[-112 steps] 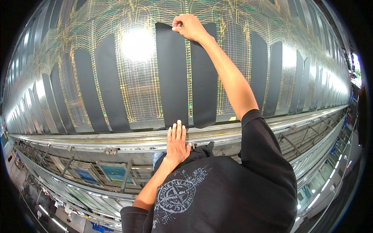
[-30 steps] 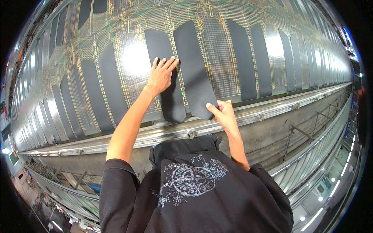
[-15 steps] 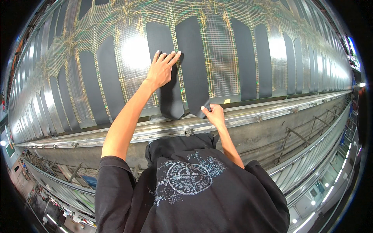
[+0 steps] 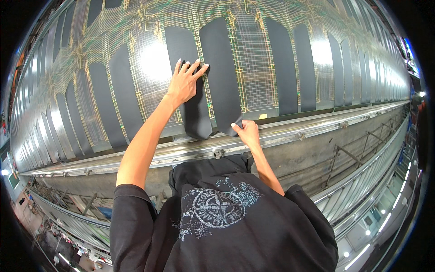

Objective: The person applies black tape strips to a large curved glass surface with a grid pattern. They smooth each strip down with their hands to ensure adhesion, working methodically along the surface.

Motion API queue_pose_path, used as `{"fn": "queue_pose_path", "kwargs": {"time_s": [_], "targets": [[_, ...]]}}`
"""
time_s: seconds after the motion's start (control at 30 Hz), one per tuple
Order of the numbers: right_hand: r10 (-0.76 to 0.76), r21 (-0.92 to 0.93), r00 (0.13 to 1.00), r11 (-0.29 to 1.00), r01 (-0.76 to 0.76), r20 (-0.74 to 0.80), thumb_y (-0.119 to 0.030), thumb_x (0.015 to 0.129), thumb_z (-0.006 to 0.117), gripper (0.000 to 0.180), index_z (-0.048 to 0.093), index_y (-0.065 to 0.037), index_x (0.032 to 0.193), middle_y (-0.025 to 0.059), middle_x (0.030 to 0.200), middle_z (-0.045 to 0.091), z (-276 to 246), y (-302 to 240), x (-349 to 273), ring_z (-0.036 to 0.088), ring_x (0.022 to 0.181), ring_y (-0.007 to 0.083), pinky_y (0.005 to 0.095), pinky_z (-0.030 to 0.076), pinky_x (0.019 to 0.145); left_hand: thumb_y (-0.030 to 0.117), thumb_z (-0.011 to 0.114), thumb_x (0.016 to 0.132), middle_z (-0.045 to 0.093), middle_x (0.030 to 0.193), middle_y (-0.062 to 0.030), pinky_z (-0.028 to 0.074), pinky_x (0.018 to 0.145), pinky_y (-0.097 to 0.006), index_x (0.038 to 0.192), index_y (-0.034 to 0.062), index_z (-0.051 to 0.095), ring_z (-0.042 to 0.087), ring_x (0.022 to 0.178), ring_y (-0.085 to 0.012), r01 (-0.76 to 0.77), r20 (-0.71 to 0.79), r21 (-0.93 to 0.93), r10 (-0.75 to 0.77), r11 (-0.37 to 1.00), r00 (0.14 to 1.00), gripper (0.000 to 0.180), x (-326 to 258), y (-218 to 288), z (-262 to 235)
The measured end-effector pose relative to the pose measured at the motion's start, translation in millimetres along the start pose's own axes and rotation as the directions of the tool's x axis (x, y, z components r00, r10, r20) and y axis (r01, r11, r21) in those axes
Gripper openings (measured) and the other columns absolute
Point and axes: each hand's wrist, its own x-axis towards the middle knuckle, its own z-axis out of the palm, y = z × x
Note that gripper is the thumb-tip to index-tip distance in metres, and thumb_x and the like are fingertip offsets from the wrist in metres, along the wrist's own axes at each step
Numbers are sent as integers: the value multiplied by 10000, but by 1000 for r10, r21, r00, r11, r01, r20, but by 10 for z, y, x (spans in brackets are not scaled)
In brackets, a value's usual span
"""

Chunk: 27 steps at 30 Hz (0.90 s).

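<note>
Two long dark grey sheet pieces, apparently cloth, lie side by side on a long table marked with thin yellow, green and white lines. With its fingers spread, my left hand (image 4: 183,86) rests on the left piece (image 4: 181,43), its fingertips reaching toward the strip between the two. My right hand (image 4: 248,133) is closed in a pinch on the bottom corner of the right piece (image 4: 220,68), where the material curls up. The lower ends of both pieces hang over the table's near edge. My left palm covers part of the left piece.
More dark grey pieces (image 4: 283,68) lie in rows along the shiny table (image 4: 156,63). A metal rail (image 4: 290,136) with small clamps runs along its near edge. A small yellow tag (image 4: 263,116) sits near that edge. Behind me are metal railings (image 4: 362,177).
The fingers of my left hand have spread a little wider. My right hand keeps its pinch on the corner. The whole view has shifted slightly.
</note>
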Motion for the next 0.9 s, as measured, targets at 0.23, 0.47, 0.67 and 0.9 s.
{"fn": "queue_pose_path", "kwargs": {"time_s": [0.23,0.47,0.67,0.9], "targets": [[29,6,999,1000,-29,-44,-361,865,869,445,663,-2,701,138,576,637,26,3,-8,627,545,339,475,486,598,39,597,948,440,1637,-123,255,1288,-609,1673,277,359,506,1416,-400,-5,52,18,5,1000,999,799,8,47,-57],[-135,-282,940,958,43,-313,-353,792,929,479,609,-48,974,132,966,654,-83,-267,-174,660,889,389,489,510,751,83,597,991,258,1754,-149,243,1281,-633,1671,185,350,259,1597,-436,186,-37,-95,-190,978,981,730,-156,407,96],[-631,-386,775,721,575,-23,-96,878,776,388,639,-102,1241,121,1191,579,-137,-557,-86,606,1106,349,457,476,954,155,575,1045,270,1749,-166,223,1312,-557,1670,82,328,233,1619,-398,107,49,-274,-97,956,994,677,-781,718,69],[-617,-232,783,752,617,82,-181,979,692,143,724,-64,1053,77,971,658,-202,-732,491,668,927,264,404,521,812,157,724,981,616,1432,-170,529,1034,-430,1425,7,586,632,1248,-305,571,158,-732,-723,371,673,489,-1710,1274,-263]]}}
